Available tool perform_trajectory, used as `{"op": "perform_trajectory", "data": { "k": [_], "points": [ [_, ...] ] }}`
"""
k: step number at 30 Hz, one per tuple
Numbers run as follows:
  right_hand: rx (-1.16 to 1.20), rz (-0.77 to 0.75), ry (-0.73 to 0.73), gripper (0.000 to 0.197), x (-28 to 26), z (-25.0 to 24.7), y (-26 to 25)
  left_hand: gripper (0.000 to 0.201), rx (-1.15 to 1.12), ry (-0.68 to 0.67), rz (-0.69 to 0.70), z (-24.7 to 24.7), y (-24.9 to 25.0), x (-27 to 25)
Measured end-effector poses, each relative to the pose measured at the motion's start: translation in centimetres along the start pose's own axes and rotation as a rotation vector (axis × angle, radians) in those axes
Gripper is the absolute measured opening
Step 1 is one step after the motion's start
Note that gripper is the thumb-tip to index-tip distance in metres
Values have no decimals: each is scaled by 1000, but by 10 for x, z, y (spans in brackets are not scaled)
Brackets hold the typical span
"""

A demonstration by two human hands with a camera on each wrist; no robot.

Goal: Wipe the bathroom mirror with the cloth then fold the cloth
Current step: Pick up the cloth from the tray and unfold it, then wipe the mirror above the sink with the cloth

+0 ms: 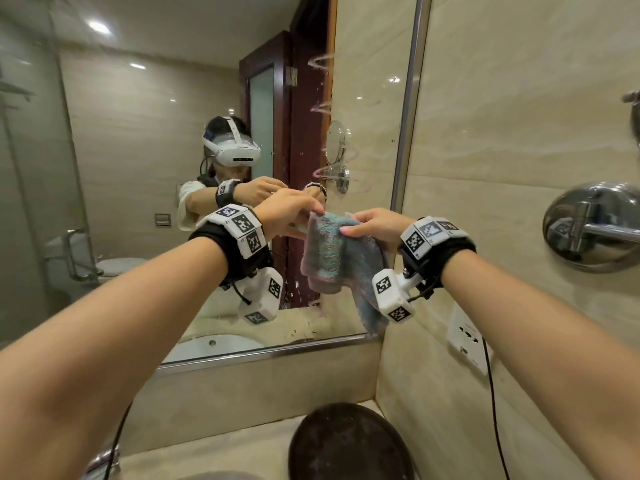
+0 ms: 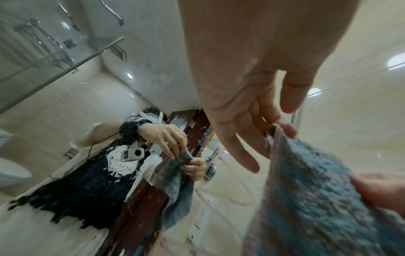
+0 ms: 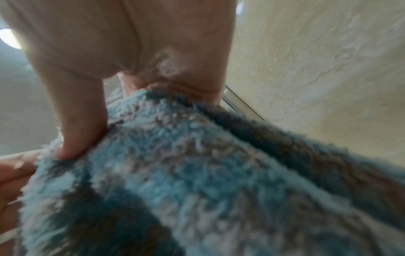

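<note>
the mirror (image 1: 145, 133) fills the wall ahead, its metal frame meeting the beige tiled wall (image 1: 519, 98) on the right; pink squiggly streaks mark the glass near its right edge. below it runs the pale stone worktop (image 1: 225, 455), carrying a dark round tray (image 1: 349, 445). a chrome wall fitting (image 1: 592, 226) sits on the right wall above a white socket (image 1: 465, 336). the blue-grey fluffy cloth (image 1: 332, 251) hangs in the air in front of the mirror's lower right corner, draped downward from its top edge. the left hand (image 1: 287, 209) pinches the cloth's upper left corner in a fingertip grip. the right hand (image 1: 375, 225) clasps the upper right part, thumb pressed onto the pile.
</note>
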State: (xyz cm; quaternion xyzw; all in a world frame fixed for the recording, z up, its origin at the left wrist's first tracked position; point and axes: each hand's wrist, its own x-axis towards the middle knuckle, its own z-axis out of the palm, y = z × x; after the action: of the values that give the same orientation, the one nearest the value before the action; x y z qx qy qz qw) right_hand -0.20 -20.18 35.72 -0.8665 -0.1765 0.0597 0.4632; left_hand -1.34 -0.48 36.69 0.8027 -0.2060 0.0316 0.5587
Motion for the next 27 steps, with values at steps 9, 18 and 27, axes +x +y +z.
{"op": "perform_trajectory", "data": {
  "k": [9, 18, 27],
  "points": [
    [131, 50, -86, 48, -7, 2, 0, 37, 161, -51, 161, 9, 5, 5],
    [399, -18, 265, 17, 1, -15, -27, 44, 373, 157, 221, -2, 28, 24],
    [104, -226, 1040, 30, 40, -67, -80, 43, 1163, 706, 287, -76, 48, 68]
  ]
}}
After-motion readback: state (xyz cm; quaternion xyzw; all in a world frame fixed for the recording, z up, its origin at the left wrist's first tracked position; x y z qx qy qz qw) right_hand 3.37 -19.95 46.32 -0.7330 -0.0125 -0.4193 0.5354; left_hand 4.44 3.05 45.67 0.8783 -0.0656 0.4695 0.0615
